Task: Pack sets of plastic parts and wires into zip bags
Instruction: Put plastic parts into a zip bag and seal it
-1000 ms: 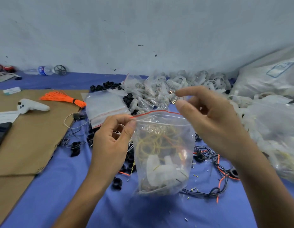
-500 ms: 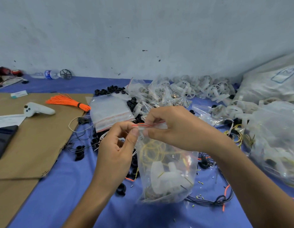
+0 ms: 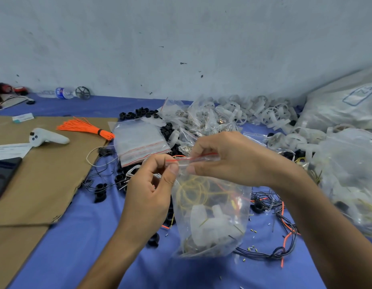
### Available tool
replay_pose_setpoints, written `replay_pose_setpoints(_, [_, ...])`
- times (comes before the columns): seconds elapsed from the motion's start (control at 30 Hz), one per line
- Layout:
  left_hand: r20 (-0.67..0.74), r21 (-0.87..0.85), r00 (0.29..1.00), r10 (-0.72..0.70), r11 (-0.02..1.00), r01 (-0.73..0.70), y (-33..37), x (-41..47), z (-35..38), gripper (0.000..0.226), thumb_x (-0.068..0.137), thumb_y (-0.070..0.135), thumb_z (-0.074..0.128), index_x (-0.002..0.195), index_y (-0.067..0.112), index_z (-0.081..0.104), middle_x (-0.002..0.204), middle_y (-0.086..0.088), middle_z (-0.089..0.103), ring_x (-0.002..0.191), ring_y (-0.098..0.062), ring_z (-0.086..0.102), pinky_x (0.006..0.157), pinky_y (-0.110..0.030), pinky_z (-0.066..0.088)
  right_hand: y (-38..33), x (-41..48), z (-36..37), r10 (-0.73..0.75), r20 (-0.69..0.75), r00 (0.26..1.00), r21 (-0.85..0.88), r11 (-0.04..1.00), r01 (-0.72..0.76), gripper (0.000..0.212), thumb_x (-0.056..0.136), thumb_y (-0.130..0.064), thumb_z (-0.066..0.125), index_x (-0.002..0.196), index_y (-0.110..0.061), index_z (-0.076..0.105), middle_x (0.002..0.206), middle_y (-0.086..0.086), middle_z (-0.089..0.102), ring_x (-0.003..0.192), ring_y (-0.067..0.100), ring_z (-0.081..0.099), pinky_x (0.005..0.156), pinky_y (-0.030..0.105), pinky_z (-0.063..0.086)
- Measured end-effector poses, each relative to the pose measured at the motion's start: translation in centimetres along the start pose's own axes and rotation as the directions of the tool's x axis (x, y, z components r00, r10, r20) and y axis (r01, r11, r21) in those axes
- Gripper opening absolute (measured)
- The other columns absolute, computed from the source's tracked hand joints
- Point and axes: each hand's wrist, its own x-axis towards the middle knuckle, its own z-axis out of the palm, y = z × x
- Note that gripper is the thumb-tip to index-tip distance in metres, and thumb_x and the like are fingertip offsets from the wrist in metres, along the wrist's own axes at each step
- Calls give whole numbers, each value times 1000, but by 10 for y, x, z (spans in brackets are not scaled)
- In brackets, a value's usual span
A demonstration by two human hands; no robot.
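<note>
White controller (image 3: 48, 138) and orange wire bundle (image 3: 85, 128) are lying on the cardboard sheet (image 3: 41, 190), far left. Stack of empty zip bags (image 3: 139, 142) is sitting just right of it.

Left hand (image 3: 151, 195) is pinching the zip bag (image 3: 212, 217) at the left end of its red seal strip, thumb against forefinger, other fingers curled.

Bag is hanging below both hands, centre frame, over the blue cloth (image 3: 76, 257), carrying yellow wire coils and white plastic parts.

Right hand (image 3: 229, 161) is pinching the same strip right beside the left thumb, fingers curled over the top edge.

Loose black and orange wires (image 3: 283, 228) are lying to the right, with white plastic rings (image 3: 274, 115) heaped behind.
</note>
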Motion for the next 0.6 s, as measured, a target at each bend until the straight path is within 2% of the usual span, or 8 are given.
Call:
replay_pose_setpoints(0.1, [9, -4, 1000, -12, 1000, 12, 2, 1, -1, 6, 89, 37, 61, 90, 36, 67, 77, 15, 64, 61, -8, 50, 56, -26, 43, 0, -1, -1, -24, 0, 1000, 20, 1000, 24, 19, 85, -41, 71, 86, -22, 68, 76, -2, 66, 72, 17, 57, 68, 38, 50])
replay_pose_setpoints(0.17, [32, 22, 999, -13, 1000, 13, 4, 2, -1, 10, 87, 38, 62, 92, 34, 69, 80, 11, 67, 58, -19, 50, 54, -28, 43, -1, -1, 0, -31, -7, 999, 21, 999, 31, 22, 84, -44, 71, 86, -22, 69, 75, -2, 65, 71, 17, 56, 66, 37, 49])
replay_pose_setpoints(0.23, [40, 55, 999, 0, 999, -2, 6, 2, -1, 10, 87, 37, 62, 92, 32, 69, 80, 6, 68, 59, -32, 50, 54, -37, 42, -1, -2, 1, -28, -1, 1000, 22, 999, 28, 21, 84, -43, 72, 88, -22, 70, 78, -2, 67, 73, 16, 59, 68, 38, 50])
replay_pose_setpoints(0.4, [38, 71, 999, 13, 997, -15, 8, 0, 0, 7, 87, 37, 61, 92, 39, 66, 76, 15, 66, 56, -25, 47, 51, -36, 39, 4, -7, -3, -4, 20, 1000, -1, 1000, 4, 17, 85, -43, 71, 93, -28, 71, 82, -7, 70, 79, 13, 63, 74, 38, 51])
replay_pose_setpoints(0.53, [63, 59, 998, 18, 998, -22, 7, 3, 0, 10, 83, 41, 67, 93, 38, 68, 82, 11, 71, 63, -34, 53, 58, -40, 47, 4, -8, -2, -30, 29, 999, 3, 1000, 30, 13, 87, -42, 68, 92, -31, 70, 82, -3, 70, 80, 18, 63, 73, 41, 52])
replay_pose_setpoints(0.6, [51, 41, 998, 25, 999, -27, 7, 3, 0, 10, 83, 42, 68, 92, 39, 68, 80, 10, 71, 62, -34, 53, 59, -39, 46, 9, -12, -5, -29, 23, 999, -1, 1000, 29, 13, 86, -43, 69, 92, -31, 69, 84, -7, 71, 81, 14, 64, 76, 40, 52])
